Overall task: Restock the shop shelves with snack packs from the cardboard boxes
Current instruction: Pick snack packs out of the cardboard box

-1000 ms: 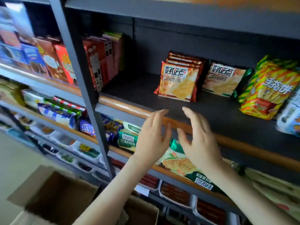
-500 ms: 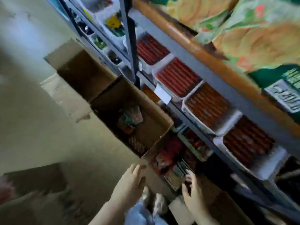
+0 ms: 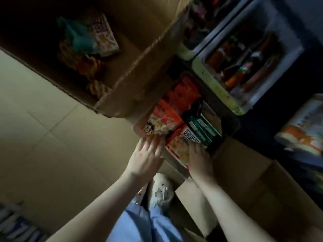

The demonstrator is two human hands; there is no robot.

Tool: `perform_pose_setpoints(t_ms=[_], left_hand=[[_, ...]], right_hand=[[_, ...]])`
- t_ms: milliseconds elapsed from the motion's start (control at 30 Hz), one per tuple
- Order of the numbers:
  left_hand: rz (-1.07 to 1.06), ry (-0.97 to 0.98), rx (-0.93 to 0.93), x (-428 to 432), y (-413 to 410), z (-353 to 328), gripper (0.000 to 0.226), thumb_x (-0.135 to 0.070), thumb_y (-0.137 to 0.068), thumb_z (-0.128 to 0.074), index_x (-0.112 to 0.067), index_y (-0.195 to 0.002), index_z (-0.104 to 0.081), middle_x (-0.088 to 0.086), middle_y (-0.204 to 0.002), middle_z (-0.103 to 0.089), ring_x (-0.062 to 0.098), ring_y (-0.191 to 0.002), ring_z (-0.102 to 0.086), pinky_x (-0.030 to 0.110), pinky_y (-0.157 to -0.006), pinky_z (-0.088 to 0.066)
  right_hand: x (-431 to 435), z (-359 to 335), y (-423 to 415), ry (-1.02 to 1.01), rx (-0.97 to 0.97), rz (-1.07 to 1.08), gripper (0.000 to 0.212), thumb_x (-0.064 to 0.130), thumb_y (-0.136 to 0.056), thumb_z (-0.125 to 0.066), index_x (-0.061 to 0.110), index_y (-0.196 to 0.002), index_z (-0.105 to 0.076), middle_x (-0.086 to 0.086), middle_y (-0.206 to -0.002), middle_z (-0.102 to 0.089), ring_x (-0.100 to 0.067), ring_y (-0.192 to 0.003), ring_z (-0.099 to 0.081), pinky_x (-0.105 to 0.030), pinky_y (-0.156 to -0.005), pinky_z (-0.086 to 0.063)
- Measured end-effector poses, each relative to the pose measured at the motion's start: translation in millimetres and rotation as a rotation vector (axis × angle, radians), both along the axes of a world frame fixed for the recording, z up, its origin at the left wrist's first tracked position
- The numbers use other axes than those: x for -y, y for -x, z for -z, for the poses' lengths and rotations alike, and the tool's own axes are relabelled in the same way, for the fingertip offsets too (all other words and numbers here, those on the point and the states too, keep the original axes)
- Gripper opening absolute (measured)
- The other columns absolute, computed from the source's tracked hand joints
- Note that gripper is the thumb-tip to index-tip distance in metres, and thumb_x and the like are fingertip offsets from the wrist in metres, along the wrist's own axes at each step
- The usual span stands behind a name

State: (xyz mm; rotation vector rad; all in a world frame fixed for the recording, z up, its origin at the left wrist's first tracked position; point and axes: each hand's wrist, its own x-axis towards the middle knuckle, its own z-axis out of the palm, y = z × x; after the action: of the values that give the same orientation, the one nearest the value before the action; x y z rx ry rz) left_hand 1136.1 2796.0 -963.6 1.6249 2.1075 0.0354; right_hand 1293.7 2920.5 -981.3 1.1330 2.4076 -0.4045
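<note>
I am looking down at a pale tiled floor [image 3: 40, 140] in dim light, with two cardboard boxes standing against the low shelves. The farther box [image 3: 139, 55] is holding a few loose snack packs [image 3: 103, 35] at its bottom. The nearer box [image 3: 232, 119] is sitting just beside it, packed with red snack packs [image 3: 185, 91] and green ones [image 3: 202, 128] standing on edge. My left hand [image 3: 145, 159] is reaching in with fingers spread and nearly straight, the tips touching the lower edge of a red pack with a cartoon face [image 3: 160, 123]; it is not gripping anything. My right hand [image 3: 199, 159] is lying on an orange-red biscuit pack [image 3: 180, 145] beside it, fingers bent over its edge, though I cannot tell whether they are actually gripping it. White trays [image 3: 218, 91] of dark red sticks are filling the lowest shelf at the right. A white shoe [image 3: 160, 191] and blue trouser legs are showing below my wrists.
</note>
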Motion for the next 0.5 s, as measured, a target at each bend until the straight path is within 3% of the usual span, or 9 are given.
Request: perform_pose_setpoints(t_ms=[67, 133, 267, 333, 400, 500], left_hand=[[0.021, -0.007, -0.031, -0.5, -6.8, 26.4, 0.066, -0.045, -0.086, -0.045, -0.009, -0.14, -0.038, 0.024, -0.136, -0.053, 0.038, -0.126, -0.05, 0.057, -0.105, -0.039], [0.041, 0.013, -0.034, 7.4, -14.1, 48.9, 0.065, -0.048, -0.088, -0.04, -0.012, -0.141, -0.037, 0.024, -0.138, -0.05, 0.039, -0.129, -0.045, 0.06, -0.109, -0.028], [0.065, 0.015, -0.068, 16.3, -18.1, 68.1, 0.068, -0.053, -0.087, -0.041, -0.013, -0.141, -0.036, 0.022, -0.14, -0.05, 0.038, -0.132, -0.044, 0.059, -0.112, -0.01], [0.071, -0.003, -0.079, 18.3, -21.3, 70.6, 0.081, -0.052, -0.077, -0.065, -0.014, -0.141, -0.034, 0.021, -0.14, -0.05, 0.039, -0.132, -0.045, 0.058, -0.112, -0.004], [0.056, 0.018, -0.064, 15.1, -21.5, 66.3, 0.1, -0.041, -0.057, -0.085, -0.012, -0.141, -0.038, 0.022, -0.139, -0.051, 0.04, -0.129, -0.047, 0.058, -0.112, -0.006], [0.059, 0.012, -0.052, 14.8, -19.2, 55.1, 0.098, -0.027, -0.046, -0.09, -0.006, -0.135, -0.054, 0.023, -0.137, -0.052, 0.039, -0.128, -0.049, 0.062, -0.112, -0.02]], right_hand=[[-7.4, 13.8, 3.1, 0.017, 0.123, 0.036, 0.087, 0.031, -0.077, -0.076, 0.01, -0.148, -0.03, -0.016, -0.148, -0.035, -0.033, -0.135, -0.035, -0.046, -0.108, -0.031], [-9.0, 29.3, 1.6, 0.04, 0.199, 0.056, 0.108, 0.05, -0.072, -0.076, 0.017, -0.152, -0.012, -0.014, -0.154, -0.018, -0.03, -0.14, -0.02, -0.044, -0.113, -0.019], [-5.4, 40.9, 0.9, 0.077, 0.193, 0.053, 0.124, 0.053, -0.069, -0.077, 0.029, -0.148, 0.015, -0.014, -0.155, -0.004, -0.03, -0.141, -0.008, -0.045, -0.114, -0.01], [-0.2, 43.8, -1.4, 0.07, 0.158, 0.054, 0.127, 0.056, -0.069, -0.075, 0.035, -0.143, 0.025, -0.016, -0.154, 0.002, -0.032, -0.141, -0.002, -0.049, -0.114, -0.004], [4.0, 44.3, -1.7, 0.079, 0.153, 0.047, 0.126, 0.058, -0.071, -0.073, 0.038, -0.14, 0.031, -0.019, -0.153, 0.01, -0.035, -0.142, 0.005, -0.055, -0.114, 0.002], [4.7, 39.2, 3.7, 0.095, 0.181, 0.028, 0.125, 0.055, -0.075, -0.071, 0.041, -0.137, 0.037, -0.024, -0.154, 0.014, -0.04, -0.144, 0.009, -0.06, -0.114, 0.001]])
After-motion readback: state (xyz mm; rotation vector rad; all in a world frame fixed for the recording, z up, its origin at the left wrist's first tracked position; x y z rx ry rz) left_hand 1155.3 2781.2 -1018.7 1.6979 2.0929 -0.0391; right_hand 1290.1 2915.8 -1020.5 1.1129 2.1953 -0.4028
